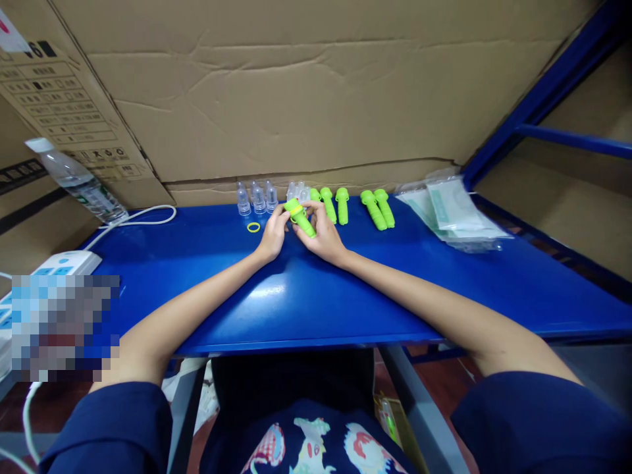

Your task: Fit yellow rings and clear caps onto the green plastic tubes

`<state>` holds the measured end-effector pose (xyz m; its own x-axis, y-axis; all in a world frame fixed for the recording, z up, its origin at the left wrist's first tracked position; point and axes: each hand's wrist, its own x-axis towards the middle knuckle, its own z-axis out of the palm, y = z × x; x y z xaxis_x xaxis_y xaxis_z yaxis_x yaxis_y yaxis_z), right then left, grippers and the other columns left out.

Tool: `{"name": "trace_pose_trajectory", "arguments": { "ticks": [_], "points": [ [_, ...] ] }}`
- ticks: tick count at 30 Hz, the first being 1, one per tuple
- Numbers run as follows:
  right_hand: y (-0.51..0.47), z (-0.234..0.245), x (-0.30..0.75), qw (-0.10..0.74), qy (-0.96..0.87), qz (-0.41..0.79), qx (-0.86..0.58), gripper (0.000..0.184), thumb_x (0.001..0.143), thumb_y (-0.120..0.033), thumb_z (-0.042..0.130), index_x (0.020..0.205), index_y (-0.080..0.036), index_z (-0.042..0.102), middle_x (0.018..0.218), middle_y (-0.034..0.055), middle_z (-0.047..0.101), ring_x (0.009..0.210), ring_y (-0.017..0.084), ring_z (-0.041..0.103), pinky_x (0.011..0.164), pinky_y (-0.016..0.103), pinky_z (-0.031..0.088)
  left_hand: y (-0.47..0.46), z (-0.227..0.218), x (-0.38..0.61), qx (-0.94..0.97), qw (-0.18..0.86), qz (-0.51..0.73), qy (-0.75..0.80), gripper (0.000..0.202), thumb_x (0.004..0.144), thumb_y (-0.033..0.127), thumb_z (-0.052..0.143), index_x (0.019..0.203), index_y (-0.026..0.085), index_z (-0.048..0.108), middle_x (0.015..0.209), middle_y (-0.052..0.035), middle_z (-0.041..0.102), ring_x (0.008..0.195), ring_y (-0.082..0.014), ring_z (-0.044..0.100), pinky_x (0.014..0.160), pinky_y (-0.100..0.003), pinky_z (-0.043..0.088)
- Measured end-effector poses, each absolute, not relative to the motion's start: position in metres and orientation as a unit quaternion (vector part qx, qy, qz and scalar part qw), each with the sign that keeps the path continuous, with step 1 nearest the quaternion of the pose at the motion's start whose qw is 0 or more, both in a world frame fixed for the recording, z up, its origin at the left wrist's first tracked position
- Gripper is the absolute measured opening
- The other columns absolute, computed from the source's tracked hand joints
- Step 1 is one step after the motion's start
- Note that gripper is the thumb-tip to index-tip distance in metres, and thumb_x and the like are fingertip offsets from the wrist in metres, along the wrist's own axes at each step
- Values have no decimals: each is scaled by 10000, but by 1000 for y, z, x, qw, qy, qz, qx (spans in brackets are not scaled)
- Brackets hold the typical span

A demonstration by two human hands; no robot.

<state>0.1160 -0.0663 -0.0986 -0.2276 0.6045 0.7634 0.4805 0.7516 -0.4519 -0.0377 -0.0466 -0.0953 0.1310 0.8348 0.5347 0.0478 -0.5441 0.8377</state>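
Held piece: a bright green tube-like piece [307,228] with a wider head, held between the two hands just above the tabletop [385,283], near its far edge; it tilts, head up and to the left, narrow end toward the lower right.
Yellow band: a yellow band [296,211] circles the green piece just below its head.
Left hand: the left hand [274,234] is at the head end, its fingers closed on the side of the green piece by the band.
Right hand: the right hand [323,236] grips the body of the same piece, fingers curled around it from the right.
Loose ring: a thin yellow ring [253,227] lies flat on the tabletop, just left of the left hand.
Clear parts: three transparent caps [259,199] stand upright beyond the ring; more clear pieces [296,190] show partly behind the held piece.
Green row: five other green pieces [342,207] lie to the right of the clear parts, the two rightmost side by side and apart from the rest.
Bags: clear plastic bags [451,207] lie overlapped at the far right.
Left end: a water bottle [81,184] leans near a white cable [148,220] and a power strip [74,263].
Backdrop: creased cardboard [306,99] rises behind the tabletop.
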Motion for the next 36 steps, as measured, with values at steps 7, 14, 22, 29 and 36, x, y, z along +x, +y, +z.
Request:
{"name": "trace_pose_trajectory", "arguments": {
  "ticks": [7,14,22,29,36],
  "points": [
    [-69,-95,117,510,-794,37,-329,393,890,-268,581,1254,-249,435,1093,102,583,945,244,616,864,453,547,-51,-93,-37,668,367,577,292,447,876,603,571,1006,175,575,960,-58,664,906,-182,641,789,-290,521],
    [-66,-99,117,518,-783,57,-340,432,886,-339,605,1248,-224,400,1011,96,570,918,252,622,821,449,556,-53,-90,-37,663,378,573,299,512,825,644,629,1005,166,589,1011,-92,707,1011,-234,675,869,-355,547],
    [-69,-97,115,520,-793,41,-313,409,871,-249,591,1237,-236,409,1040,80,568,905,224,612,839,429,554,-58,-85,-39,656,371,586,298,495,814,650,642,907,165,605,871,-66,681,911,-222,665,814,-352,548],
    [-71,-96,115,510,-798,39,-320,419,893,-256,593,1276,-245,423,1051,92,576,917,238,610,852,446,550,-58,-84,-41,661,354,579,322,492,841,657,603,856,166,614,790,-43,635,787,-184,619,743,-323,516],
    [-73,-93,115,513,-801,36,-308,413,916,-259,564,1309,-226,443,1105,105,575,927,228,593,879,427,533,-59,-82,-39,644,368,591,318,481,816,642,650,854,164,615,778,-34,633,770,-166,611,749,-298,509]
  ]
}}
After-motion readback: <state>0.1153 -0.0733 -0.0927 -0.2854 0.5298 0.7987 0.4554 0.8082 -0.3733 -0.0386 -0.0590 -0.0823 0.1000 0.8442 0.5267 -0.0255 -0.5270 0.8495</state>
